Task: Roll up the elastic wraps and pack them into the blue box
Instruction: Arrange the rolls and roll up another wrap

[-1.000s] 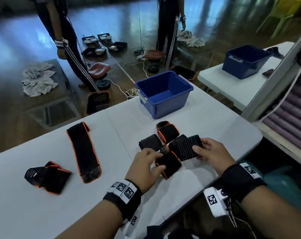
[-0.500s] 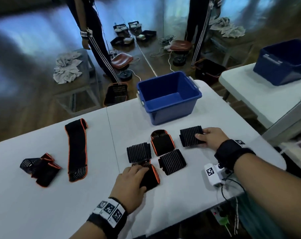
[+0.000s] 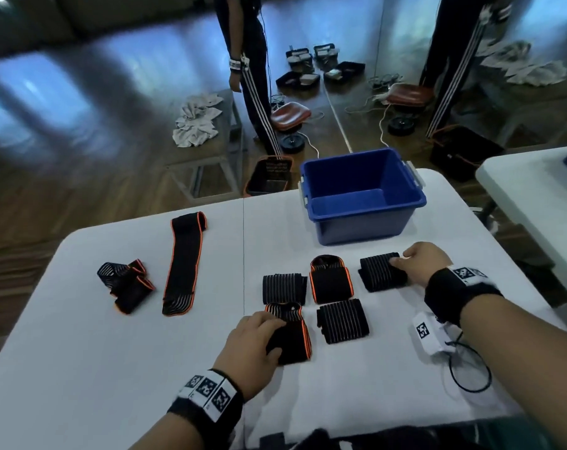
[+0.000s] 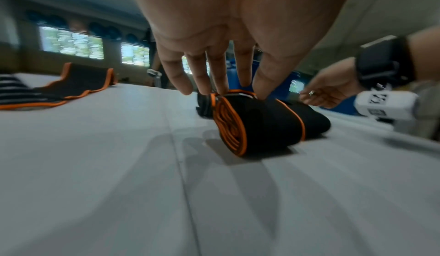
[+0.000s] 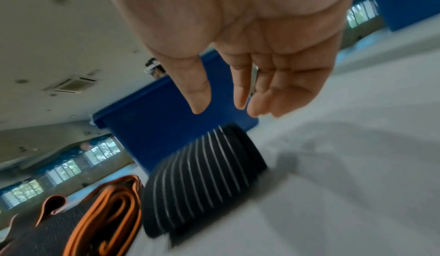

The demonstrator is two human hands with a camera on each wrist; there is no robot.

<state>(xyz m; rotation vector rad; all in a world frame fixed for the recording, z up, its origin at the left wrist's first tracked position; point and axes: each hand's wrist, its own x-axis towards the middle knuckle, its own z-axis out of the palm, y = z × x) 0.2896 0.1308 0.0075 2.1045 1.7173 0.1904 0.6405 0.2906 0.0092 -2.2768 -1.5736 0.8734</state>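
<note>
The blue box stands open and empty at the far side of the white table. Before it lie several rolled wraps. My left hand holds the nearest, orange-edged roll on the table, with fingertips and thumb on its top. My right hand hovers with relaxed fingers just over the striped roll at the far right. An unrolled wrap and a crumpled wrap lie at the left.
A second white table stands to the right. A tagged white device with a black cable lies near my right wrist. Beyond the far table edge are a standing person, a stool and a black basket.
Both hands held rolls together in the middle; then the right carried the striped roll to the far right and set it down, and the left set the orange-edged roll near the front.
</note>
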